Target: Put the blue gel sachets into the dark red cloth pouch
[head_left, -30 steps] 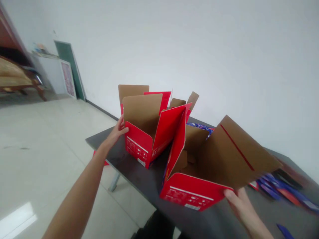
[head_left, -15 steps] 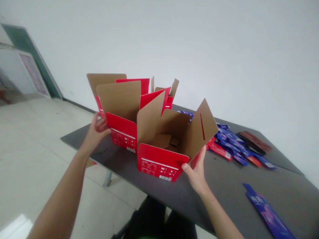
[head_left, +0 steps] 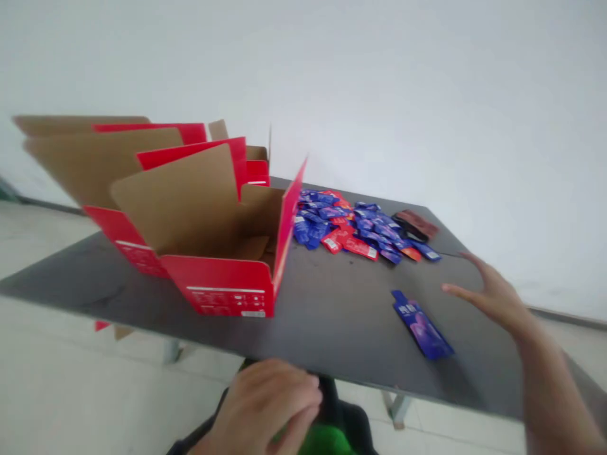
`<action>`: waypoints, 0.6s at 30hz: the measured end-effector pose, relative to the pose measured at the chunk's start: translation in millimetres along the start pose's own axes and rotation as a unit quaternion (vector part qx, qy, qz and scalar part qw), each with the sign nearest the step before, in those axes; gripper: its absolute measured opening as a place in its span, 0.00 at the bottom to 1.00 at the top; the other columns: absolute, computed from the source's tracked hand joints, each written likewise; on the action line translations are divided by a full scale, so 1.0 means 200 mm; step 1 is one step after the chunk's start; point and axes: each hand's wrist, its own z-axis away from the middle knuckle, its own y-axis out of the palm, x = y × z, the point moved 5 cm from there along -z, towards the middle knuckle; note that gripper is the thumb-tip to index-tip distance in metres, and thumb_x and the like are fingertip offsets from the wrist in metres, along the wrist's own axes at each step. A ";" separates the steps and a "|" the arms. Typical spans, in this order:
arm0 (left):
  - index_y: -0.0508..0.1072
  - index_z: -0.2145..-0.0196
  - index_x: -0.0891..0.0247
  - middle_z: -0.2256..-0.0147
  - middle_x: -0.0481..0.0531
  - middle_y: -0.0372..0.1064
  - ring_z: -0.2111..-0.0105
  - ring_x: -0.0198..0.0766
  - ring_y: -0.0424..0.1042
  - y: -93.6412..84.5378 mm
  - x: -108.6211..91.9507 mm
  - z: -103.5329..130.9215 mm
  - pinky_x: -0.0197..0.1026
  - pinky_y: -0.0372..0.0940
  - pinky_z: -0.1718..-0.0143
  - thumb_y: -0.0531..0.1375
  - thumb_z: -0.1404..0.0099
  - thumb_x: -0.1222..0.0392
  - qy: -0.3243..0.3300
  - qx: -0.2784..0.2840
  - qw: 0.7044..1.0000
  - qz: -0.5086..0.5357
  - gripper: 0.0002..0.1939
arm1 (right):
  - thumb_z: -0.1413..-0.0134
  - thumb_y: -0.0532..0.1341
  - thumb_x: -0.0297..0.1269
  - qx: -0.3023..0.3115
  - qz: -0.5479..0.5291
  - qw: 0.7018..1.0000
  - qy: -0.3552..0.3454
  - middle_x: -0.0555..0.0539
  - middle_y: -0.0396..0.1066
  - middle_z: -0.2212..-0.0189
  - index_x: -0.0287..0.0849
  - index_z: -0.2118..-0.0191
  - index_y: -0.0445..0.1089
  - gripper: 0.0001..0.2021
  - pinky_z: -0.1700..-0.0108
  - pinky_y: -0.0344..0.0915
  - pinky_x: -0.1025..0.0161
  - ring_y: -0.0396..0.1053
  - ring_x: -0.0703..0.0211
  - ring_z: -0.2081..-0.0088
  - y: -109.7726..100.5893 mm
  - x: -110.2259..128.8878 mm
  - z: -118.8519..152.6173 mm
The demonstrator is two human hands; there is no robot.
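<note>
My right hand (head_left: pixel 502 300) hovers over the right part of the table, thumb and fingers apart, holding nothing. Nearest to it lies a flat blue-purple pouch (head_left: pixel 422 327) with white lettering. Low in front of my body is my left hand (head_left: pixel 270 404), fingers curled together, with nothing visible in it. A red cardboard box (head_left: pixel 227 285) with a brown inside stands on the table beyond my left hand, its top flaps up. Close against its left side is another open red box (head_left: pixel 126 234). Neither hand touches a box.
The dark table (head_left: pixel 327 316) stands by a white wall. More open boxes stand behind, including one red box (head_left: pixel 257 170). Blue pouches (head_left: pixel 313 218) and red pouches (head_left: pixel 348 240) lie in a pile at the back, beside a brown and black item (head_left: pixel 417 224). Below is a pale floor.
Both hands have let go of the boxes. My right hand has moved right, past the single pouch; my left has drawn back toward my body. The view has turned right.
</note>
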 end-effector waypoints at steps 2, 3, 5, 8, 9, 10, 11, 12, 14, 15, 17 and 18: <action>0.71 0.62 0.56 0.62 0.44 0.75 0.61 0.32 0.72 0.19 -0.10 -0.16 0.35 0.68 0.57 0.54 0.37 0.63 0.055 0.033 0.997 0.036 0.07 | 0.63 0.59 0.65 0.046 -0.013 0.999 0.020 0.36 0.59 0.44 0.45 0.41 0.55 0.44 0.43 0.57 0.46 0.58 0.41 0.43 0.01 -0.11 0.04; 0.70 0.59 0.57 0.57 0.45 0.73 0.58 0.35 0.71 0.30 -0.13 -0.25 0.38 0.67 0.54 0.53 0.36 0.62 0.072 0.054 0.995 0.038 0.09 | 0.64 0.60 0.64 0.060 -0.019 0.998 0.029 0.36 0.59 0.44 0.43 0.41 0.55 0.45 0.43 0.56 0.44 0.58 0.40 0.43 0.02 -0.15 0.07; 0.66 0.50 0.57 0.47 0.48 0.66 0.50 0.41 0.66 0.52 -0.18 -0.38 0.47 0.64 0.49 0.53 0.35 0.59 0.078 0.103 0.992 0.000 0.15 | 0.62 0.62 0.60 0.085 -0.033 0.996 0.022 0.37 0.60 0.44 0.42 0.42 0.56 0.42 0.43 0.56 0.44 0.59 0.42 0.43 0.06 -0.14 0.14; 0.53 0.40 0.56 0.40 0.51 0.55 0.43 0.49 0.57 0.81 -0.26 -0.46 0.57 0.58 0.45 0.53 0.36 0.51 0.064 0.162 0.983 -0.054 0.28 | 0.57 0.62 0.53 0.120 -0.056 0.991 -0.023 0.40 0.64 0.46 0.43 0.44 0.59 0.34 0.45 0.59 0.49 0.62 0.47 0.45 0.18 -0.01 0.26; 0.49 0.38 0.56 0.40 0.52 0.54 0.42 0.50 0.55 0.89 -0.29 -0.45 0.58 0.57 0.44 0.53 0.37 0.47 0.063 0.177 0.980 -0.060 0.32 | 0.54 0.61 0.51 0.126 -0.060 0.990 -0.033 0.40 0.65 0.48 0.44 0.45 0.61 0.30 0.46 0.60 0.50 0.64 0.49 0.47 0.23 0.05 0.30; 0.47 0.38 0.56 0.40 0.53 0.54 0.41 0.51 0.54 0.96 -0.33 -0.43 0.59 0.56 0.44 0.53 0.38 0.44 0.066 0.191 0.977 -0.062 0.35 | 0.51 0.59 0.48 0.126 -0.060 0.990 -0.037 0.41 0.67 0.50 0.44 0.47 0.63 0.26 0.47 0.62 0.51 0.66 0.50 0.49 0.27 0.11 0.33; 0.46 0.37 0.56 0.40 0.54 0.55 0.41 0.52 0.53 1.03 -0.36 -0.41 0.60 0.55 0.44 0.53 0.40 0.41 0.069 0.205 0.974 -0.062 0.37 | 0.48 0.57 0.47 0.122 -0.053 0.990 -0.041 0.41 0.68 0.51 0.44 0.48 0.64 0.23 0.48 0.62 0.52 0.67 0.51 0.50 0.32 0.16 0.35; 0.45 0.37 0.56 0.41 0.57 0.55 0.41 0.54 0.54 1.08 -0.38 -0.38 0.61 0.55 0.45 0.54 0.42 0.39 0.069 0.217 0.972 -0.064 0.40 | 0.46 0.56 0.46 0.112 -0.042 0.992 -0.033 0.41 0.69 0.52 0.44 0.48 0.64 0.21 0.49 0.63 0.53 0.68 0.51 0.51 0.35 0.20 0.37; 0.44 0.37 0.57 0.41 0.60 0.55 0.42 0.57 0.55 1.16 -0.41 -0.35 0.63 0.56 0.46 0.56 0.44 0.39 0.061 0.232 0.968 -0.070 0.44 | 0.43 0.52 0.45 0.095 -0.022 0.995 0.006 0.41 0.71 0.55 0.44 0.45 0.61 0.22 0.54 0.66 0.53 0.70 0.51 0.55 0.41 0.24 0.38; 0.44 0.37 0.56 0.40 0.61 0.54 0.43 0.57 0.57 1.19 -0.41 -0.35 0.63 0.56 0.46 0.57 0.44 0.40 0.055 0.235 0.968 -0.071 0.43 | 0.42 0.51 0.46 0.089 -0.020 0.995 0.031 0.41 0.72 0.57 0.43 0.43 0.58 0.23 0.57 0.67 0.54 0.72 0.50 0.57 0.43 0.25 0.37; 0.45 0.37 0.53 0.39 0.59 0.51 0.44 0.54 0.59 1.21 -0.38 -0.35 0.62 0.56 0.46 0.57 0.41 0.44 0.048 0.240 0.967 -0.063 0.39 | 0.40 0.48 0.45 0.091 -0.033 0.993 0.064 0.42 0.74 0.61 0.41 0.40 0.54 0.24 0.60 0.68 0.55 0.73 0.50 0.61 0.43 0.23 0.35; 0.47 0.37 0.53 0.39 0.58 0.51 0.44 0.52 0.59 1.21 -0.36 -0.35 0.61 0.56 0.46 0.55 0.39 0.46 0.046 0.245 0.967 -0.056 0.36 | 0.40 0.47 0.44 0.091 -0.043 0.992 0.072 0.42 0.74 0.62 0.41 0.41 0.54 0.24 0.59 0.68 0.55 0.73 0.51 0.62 0.42 0.21 0.35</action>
